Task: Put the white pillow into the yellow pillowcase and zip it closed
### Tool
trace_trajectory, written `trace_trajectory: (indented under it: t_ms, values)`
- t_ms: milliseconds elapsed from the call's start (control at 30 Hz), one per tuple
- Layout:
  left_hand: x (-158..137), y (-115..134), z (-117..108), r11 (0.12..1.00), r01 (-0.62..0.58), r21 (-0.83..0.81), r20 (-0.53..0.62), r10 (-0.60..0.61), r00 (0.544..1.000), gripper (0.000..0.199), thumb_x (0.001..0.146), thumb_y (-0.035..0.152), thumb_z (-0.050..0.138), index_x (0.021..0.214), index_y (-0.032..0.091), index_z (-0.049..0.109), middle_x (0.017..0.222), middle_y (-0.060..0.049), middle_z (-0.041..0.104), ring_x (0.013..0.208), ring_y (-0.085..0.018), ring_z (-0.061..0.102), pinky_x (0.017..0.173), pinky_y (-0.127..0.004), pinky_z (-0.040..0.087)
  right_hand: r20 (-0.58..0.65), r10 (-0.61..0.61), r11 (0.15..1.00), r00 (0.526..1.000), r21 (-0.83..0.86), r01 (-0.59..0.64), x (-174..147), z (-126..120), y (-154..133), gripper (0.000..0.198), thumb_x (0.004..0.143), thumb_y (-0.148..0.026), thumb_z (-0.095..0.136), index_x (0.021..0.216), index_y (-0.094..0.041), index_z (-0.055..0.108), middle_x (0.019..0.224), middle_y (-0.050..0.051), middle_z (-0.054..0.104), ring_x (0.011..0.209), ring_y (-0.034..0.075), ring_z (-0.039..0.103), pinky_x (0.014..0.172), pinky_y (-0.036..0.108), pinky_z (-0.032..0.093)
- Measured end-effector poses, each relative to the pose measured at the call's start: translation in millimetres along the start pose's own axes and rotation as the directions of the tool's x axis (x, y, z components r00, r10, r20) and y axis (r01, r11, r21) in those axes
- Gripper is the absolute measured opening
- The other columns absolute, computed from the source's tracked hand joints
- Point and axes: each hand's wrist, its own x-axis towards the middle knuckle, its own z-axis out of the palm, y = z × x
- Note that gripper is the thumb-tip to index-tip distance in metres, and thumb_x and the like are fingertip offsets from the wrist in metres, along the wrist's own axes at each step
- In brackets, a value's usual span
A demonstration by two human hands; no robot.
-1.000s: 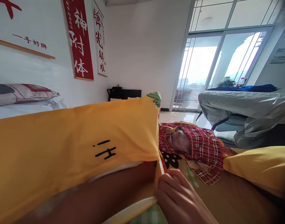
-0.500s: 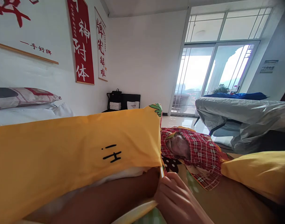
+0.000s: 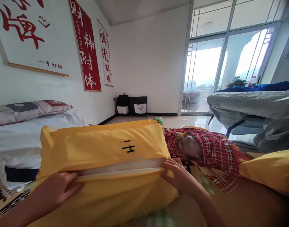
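Observation:
A yellow pillowcase (image 3: 99,138) with black "Hi" lettering lies in front of me, filled by a white pillow (image 3: 132,165) that shows through the long opening in its side. At the left end of that slit, my left hand (image 3: 60,189) is closed on the lower edge, its fingertips partly hidden and slightly blurred. My right hand (image 3: 179,175) pinches the fabric at the opening's right end, near the corner. A green leaf print marks the far right corner of the case.
Beyond my right hand lies a red plaid cloth bundle (image 3: 210,148), with more yellow fabric (image 3: 272,167) to its right. White bedding (image 3: 14,151) and a patterned pillow (image 3: 33,110) are at left. A plastic-covered table (image 3: 248,101) stands near the glass doors.
My left hand has come into view onto the pillowcase. The case has dropped lower and lies flatter, its opening now facing me with white pillow showing. My right hand has moved up slightly.

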Motion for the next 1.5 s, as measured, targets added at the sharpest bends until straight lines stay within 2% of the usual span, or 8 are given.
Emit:
trace_trajectory:
  t_ms: [233,467,567,633,700,1033,1300,1500]
  values:
    - [19,-6,10,0.997,-0.048,0.059,-0.271,0.062,0.961,0.040,0.095,0.037,0.034,0.068,0.021,0.059,0.067,-0.002,0.066,0.066,-0.018,0.063,0.063,-0.028,0.046,-0.318,-0.018,0.995,0.948,-0.099,-0.014,10,32,1,0.025,0.095,-0.019,0.042,0.070,-0.020,0.045,0.072,0.001,0.054,0.074,0.016,0.050,0.075,0.030,0.039]
    - [35,25,-30,0.978,-0.082,0.191,-0.762,0.200,0.616,0.037,0.088,0.022,0.056,0.053,0.020,0.044,0.049,0.002,0.048,0.051,-0.013,0.047,0.058,-0.027,0.037,-0.492,0.006,0.982,0.870,-0.161,-0.098,9,-30,-42,0.029,0.092,-0.029,0.044,0.064,-0.021,0.043,0.060,-0.003,0.051,0.061,0.013,0.046,0.072,0.030,0.033]
    - [29,26,9,0.990,-0.111,0.083,-0.624,0.138,0.769,0.038,0.090,0.031,0.050,0.054,0.020,0.046,0.050,0.001,0.049,0.051,-0.014,0.048,0.056,-0.028,0.036,-0.419,0.084,0.949,0.904,-0.244,-0.201,-9,-2,-35,0.032,0.089,-0.030,0.043,0.059,-0.022,0.040,0.053,-0.003,0.050,0.054,0.013,0.044,0.068,0.030,0.032]
    - [25,24,42,0.995,-0.086,-0.047,-0.342,0.065,0.937,0.039,0.093,0.036,0.040,0.059,0.020,0.051,0.055,-0.001,0.057,0.055,-0.016,0.054,0.056,-0.028,0.037,-0.325,0.163,0.942,0.931,-0.228,-0.245,-25,24,-20,0.031,0.090,-0.031,0.041,0.061,-0.022,0.044,0.055,-0.002,0.056,0.054,0.014,0.047,0.065,0.029,0.032]
    - [24,21,65,0.988,0.008,-0.152,-0.085,-0.021,0.996,0.040,0.095,0.038,0.033,0.066,0.020,0.054,0.065,-0.003,0.064,0.063,-0.018,0.060,0.059,-0.028,0.040,-0.231,0.242,0.937,0.942,-0.198,-0.289,-35,41,-6,0.032,0.092,-0.034,0.039,0.063,-0.022,0.047,0.060,0.000,0.061,0.058,0.015,0.052,0.066,0.029,0.034]
    - [34,-10,58,0.988,0.149,-0.043,-0.066,-0.151,0.986,0.050,0.078,0.014,0.043,0.127,0.021,0.052,0.135,-0.012,0.053,0.126,-0.028,0.048,0.101,-0.048,0.038,-0.129,0.346,0.803,0.929,-0.472,-0.364,-13,21,-2,0.026,0.090,-0.036,0.049,0.107,-0.019,0.060,0.111,0.011,0.065,0.106,0.027,0.055,0.088,0.039,0.034]
    - [54,-8,67,0.969,0.232,0.089,0.151,-0.243,0.958,0.037,0.089,0.016,0.030,0.105,0.014,0.064,0.111,-0.017,0.064,0.110,-0.033,0.058,0.085,-0.049,0.046,-0.056,0.575,0.706,0.816,-0.470,-0.530,-4,32,7,0.046,0.089,-0.052,0.048,0.117,-0.017,0.058,0.121,0.014,0.062,0.112,0.031,0.056,0.088,0.044,0.038]
    - [71,4,53,0.986,0.154,0.059,0.151,-0.161,0.975,0.032,0.087,0.015,0.035,0.102,0.014,0.064,0.106,-0.015,0.065,0.105,-0.030,0.060,0.088,-0.043,0.044,0.002,0.490,0.752,0.872,-0.507,-0.422,2,21,0,0.029,0.095,-0.033,0.041,0.092,-0.015,0.065,0.100,0.012,0.069,0.094,0.024,0.063,0.082,0.035,0.040]
